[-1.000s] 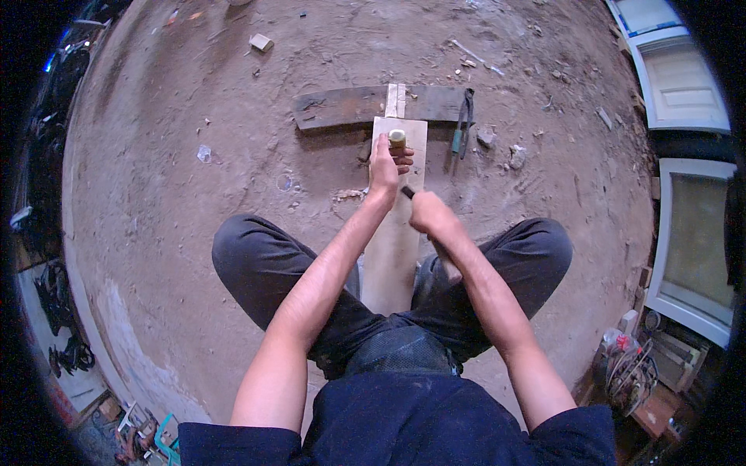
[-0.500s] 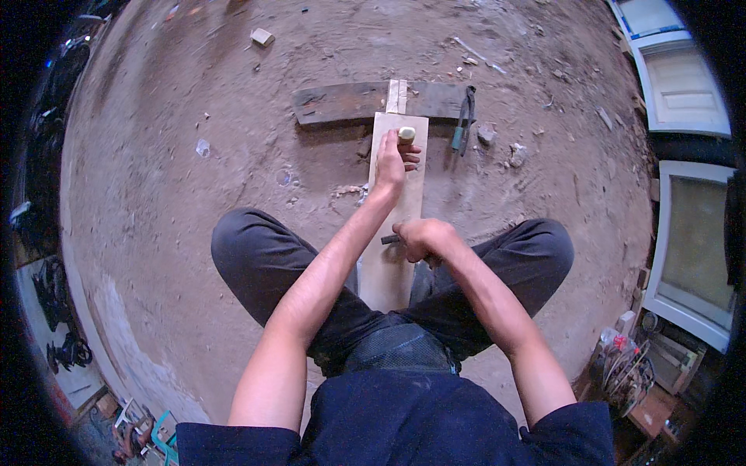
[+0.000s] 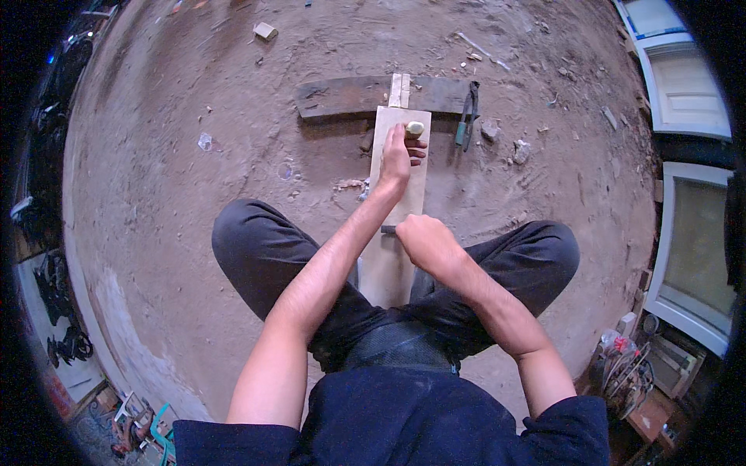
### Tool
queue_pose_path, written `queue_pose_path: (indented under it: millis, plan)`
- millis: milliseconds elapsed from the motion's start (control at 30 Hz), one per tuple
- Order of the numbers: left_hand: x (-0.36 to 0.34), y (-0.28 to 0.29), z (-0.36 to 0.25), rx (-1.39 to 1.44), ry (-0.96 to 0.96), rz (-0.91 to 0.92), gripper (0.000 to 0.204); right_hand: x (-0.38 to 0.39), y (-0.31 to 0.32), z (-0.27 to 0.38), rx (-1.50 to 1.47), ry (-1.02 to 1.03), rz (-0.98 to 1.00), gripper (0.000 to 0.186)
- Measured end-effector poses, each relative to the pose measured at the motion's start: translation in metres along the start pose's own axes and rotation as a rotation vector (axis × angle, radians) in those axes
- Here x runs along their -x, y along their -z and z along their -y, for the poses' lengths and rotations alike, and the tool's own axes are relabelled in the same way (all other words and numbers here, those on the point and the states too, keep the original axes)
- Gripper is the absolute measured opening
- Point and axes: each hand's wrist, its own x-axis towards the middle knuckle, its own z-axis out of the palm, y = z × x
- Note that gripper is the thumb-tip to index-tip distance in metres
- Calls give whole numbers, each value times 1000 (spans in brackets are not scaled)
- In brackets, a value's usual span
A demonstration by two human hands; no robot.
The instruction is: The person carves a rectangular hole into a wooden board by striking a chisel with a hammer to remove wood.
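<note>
Pale wooden board (image 3: 386, 272) lengthwise, cream-topped handle (image 3: 416, 127) over its far end, dark tool (image 3: 388, 230) nearer.

A beam (image 3: 346, 99) lies crosswise at the board's (image 3: 409, 200) far end; pincers (image 3: 468, 116) lie right of the board, a framed panel (image 3: 695, 248) farther right.

Right grip (image 3: 426, 242): lower in frame than 1.0 s ago, now below centre. Hammer (image 3: 388, 229): head, formerly angled up-left beside the left wrist, now lies sideways over the wooden board (image 3: 391, 272); its shaft, earlier seen below the fist, is now hidden. Left grip (image 3: 395, 161) and round pale handle (image 3: 415, 128): shifted rightward, handle end now nearer the board's right edge. Whole ground view: slightly higher in frame.
</note>
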Motion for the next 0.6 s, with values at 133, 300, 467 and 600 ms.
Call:
queue_pose_path:
  millis: [133, 300, 467, 600]
  plan:
    - [-4, 2, 0, 4, 4, 11, 45, 10, 13, -6, -49, 95, -114, 12]
    - [1, 5, -1, 18, 19, 0, 46, 34, 39, 7, -6, 37, 22, 12]
    - [-4, -1, 0, 10, -13, 45, 44, 4, -25, 6, -33, -27, -116, 11]
    - [1, 5, 0, 5, 47, 4, 43, -8, -22, 12, 18, 32, -14, 11]
